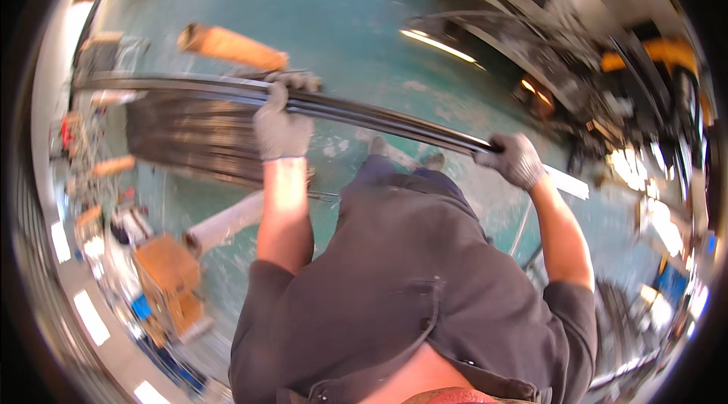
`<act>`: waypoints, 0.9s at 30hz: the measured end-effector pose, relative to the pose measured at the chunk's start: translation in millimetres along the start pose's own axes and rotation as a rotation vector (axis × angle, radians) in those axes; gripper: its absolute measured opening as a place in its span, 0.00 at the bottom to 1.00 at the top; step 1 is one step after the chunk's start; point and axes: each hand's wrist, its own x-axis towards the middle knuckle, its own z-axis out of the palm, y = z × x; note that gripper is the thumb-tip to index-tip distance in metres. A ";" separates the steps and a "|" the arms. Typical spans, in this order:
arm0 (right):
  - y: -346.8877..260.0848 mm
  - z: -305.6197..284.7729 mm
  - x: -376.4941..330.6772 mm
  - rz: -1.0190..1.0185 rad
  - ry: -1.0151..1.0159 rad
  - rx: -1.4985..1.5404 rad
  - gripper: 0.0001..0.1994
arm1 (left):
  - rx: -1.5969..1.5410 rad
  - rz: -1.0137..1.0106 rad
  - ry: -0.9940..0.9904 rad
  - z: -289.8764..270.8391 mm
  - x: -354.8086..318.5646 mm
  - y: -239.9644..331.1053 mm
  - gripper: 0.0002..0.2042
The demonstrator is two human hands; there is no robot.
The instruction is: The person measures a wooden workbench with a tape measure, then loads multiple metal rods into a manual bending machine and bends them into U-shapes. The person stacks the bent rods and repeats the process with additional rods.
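Several long, dark metal bars [387, 120] lie together as a bundle across the view in front of me, running from the far left to the right. My left hand [282, 129], in a grey glove, is closed around the bundle left of centre. At the right end of the bars my right hand [517, 162], also gloved, has its fingers wrapped round them. Beneath and beside the left part of the bundle is a broad stack of similar dark bars [193, 135], blurred by motion. A small greyish shape just beyond my left hand is too blurred to name.
Beyond the bars is an orange-brown roll [235, 48]. A pale roll [227, 220] and a cardboard box [168, 275] stand at the lower left. Dark machinery [516, 55] fills the upper right. The floor [341, 10] is green, with pale scuffs.
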 end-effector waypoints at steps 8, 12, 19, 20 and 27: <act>-76.0 13.6 45.3 -0.079 -0.139 -0.202 0.26 | -0.024 0.045 0.360 -92.0 34.1 28.2 0.06; -100.8 35.4 67.8 0.002 -0.245 -0.375 0.24 | -0.081 0.032 0.607 -131.8 32.7 35.5 0.07; -167.6 63.9 108.8 0.019 -0.340 -0.503 0.28 | -0.213 0.010 0.601 -229.2 36.0 74.5 0.14; -178.3 65.0 112.9 0.017 -0.344 -0.514 0.28 | -0.242 -0.001 0.633 -252.9 41.1 84.4 0.14; -216.5 25.9 136.4 -0.032 -0.199 -0.508 0.25 | 0.103 0.357 0.998 -362.6 104.0 274.9 0.10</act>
